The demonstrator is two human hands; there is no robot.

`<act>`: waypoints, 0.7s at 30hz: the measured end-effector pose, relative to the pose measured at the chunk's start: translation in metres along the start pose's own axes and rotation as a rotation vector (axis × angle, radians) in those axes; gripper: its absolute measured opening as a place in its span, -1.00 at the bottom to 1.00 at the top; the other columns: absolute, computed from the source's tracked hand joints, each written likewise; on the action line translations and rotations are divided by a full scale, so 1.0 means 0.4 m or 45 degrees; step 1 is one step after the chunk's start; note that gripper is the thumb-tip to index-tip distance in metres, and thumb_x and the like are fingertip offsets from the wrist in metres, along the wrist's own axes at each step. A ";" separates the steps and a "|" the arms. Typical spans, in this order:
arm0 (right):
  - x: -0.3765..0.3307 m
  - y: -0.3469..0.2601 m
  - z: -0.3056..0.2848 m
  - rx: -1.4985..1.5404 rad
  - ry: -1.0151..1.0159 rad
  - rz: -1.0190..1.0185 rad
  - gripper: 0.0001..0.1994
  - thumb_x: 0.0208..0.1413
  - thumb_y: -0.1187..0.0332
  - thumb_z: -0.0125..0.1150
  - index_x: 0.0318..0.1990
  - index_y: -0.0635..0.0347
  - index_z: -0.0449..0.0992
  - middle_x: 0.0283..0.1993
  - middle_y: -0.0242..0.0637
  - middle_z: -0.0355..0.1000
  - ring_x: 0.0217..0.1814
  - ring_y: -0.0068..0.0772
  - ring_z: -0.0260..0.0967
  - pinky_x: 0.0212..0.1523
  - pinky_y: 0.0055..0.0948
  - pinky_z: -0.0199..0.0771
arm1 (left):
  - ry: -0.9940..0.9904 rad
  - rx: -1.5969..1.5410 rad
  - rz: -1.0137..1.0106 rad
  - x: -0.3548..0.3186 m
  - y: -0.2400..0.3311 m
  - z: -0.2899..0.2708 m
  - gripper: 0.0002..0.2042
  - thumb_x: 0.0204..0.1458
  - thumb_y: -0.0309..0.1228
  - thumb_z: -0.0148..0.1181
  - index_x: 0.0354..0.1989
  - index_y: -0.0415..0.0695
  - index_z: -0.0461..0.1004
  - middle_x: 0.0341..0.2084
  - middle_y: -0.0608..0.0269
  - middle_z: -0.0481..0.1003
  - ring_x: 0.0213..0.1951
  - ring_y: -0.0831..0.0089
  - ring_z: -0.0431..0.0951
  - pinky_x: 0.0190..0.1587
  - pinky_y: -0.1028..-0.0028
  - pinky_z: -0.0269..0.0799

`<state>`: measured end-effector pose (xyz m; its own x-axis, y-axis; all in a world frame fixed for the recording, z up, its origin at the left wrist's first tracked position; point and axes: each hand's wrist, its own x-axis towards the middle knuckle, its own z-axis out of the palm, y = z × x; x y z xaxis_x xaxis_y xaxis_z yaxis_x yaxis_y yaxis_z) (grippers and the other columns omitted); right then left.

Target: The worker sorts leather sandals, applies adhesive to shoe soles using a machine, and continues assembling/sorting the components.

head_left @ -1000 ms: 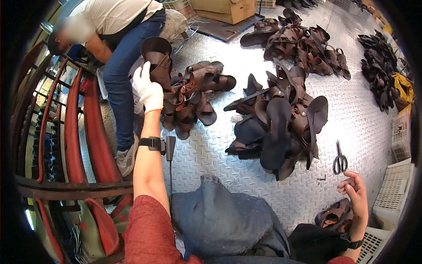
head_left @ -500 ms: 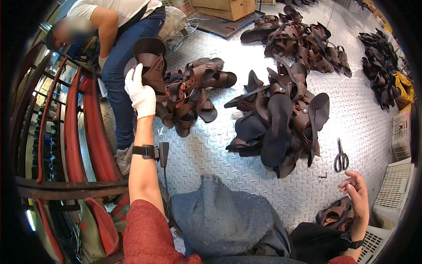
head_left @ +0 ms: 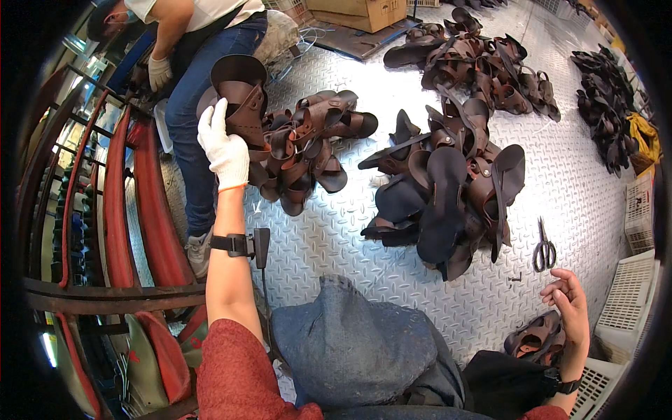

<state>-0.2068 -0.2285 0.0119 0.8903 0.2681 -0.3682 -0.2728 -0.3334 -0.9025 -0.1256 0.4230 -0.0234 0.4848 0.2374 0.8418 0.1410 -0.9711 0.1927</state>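
My left hand, in a white knitted glove, grips a brown leather sandal upper at the left. That piece stands with its rounded end up, beside a pile of brown strapped sandal uppers on the floor. Some of my left fingers are hidden against the leather. Bare and loosely curled, my right hand is raised at the lower right with its fingers apart and nothing visible in it. Just beyond its fingertips, black-handled scissors lie on the metal floor. A brown sandal upper lies beside my right wrist.
A larger pile of dark uppers occupies the middle of the floor, with another brown pile behind. A person in jeans bends at the left by a rack with red strips. White crates line the right.
The person at the left has shifted, and their gloved hand now shows more fully beside the rack. My left hand stays on the sandal upper; my right hand has barely moved.
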 end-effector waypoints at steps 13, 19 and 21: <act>0.003 -0.005 0.004 -0.014 0.014 -0.026 -0.63 0.19 0.49 0.01 0.16 0.31 0.26 -0.23 -0.25 0.43 -0.21 -0.58 0.33 -0.13 -0.58 0.34 | 0.042 0.020 0.017 0.040 0.003 -0.008 -0.33 -0.28 -0.76 -0.10 0.13 -0.02 0.42 0.08 0.00 0.32 0.13 0.07 0.29 0.22 0.25 0.16; -0.005 0.007 0.000 -0.015 0.036 0.029 -0.63 0.18 0.50 -0.01 0.15 0.30 0.26 -0.23 -0.24 0.43 -0.23 -0.57 0.33 -0.14 -0.58 0.34 | 0.101 0.004 0.021 0.090 0.019 0.021 -0.33 -0.29 -0.76 -0.09 0.12 -0.01 0.43 0.08 -0.01 0.32 0.13 0.07 0.29 0.22 0.24 0.15; -0.008 0.005 0.000 -0.010 0.059 0.049 -0.62 0.17 0.52 -0.02 0.15 0.29 0.25 -0.23 -0.24 0.43 -0.23 -0.59 0.33 -0.15 -0.59 0.35 | 0.113 -0.004 0.016 0.097 0.020 0.033 -0.34 -0.27 -0.75 -0.09 0.11 0.01 0.44 0.09 -0.01 0.32 0.12 0.04 0.29 0.21 0.22 0.16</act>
<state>-0.2101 -0.2299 0.0112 0.8953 0.2127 -0.3914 -0.3043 -0.3496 -0.8861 -0.0945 0.4249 0.0041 0.4083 0.2218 0.8855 0.1327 -0.9742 0.1828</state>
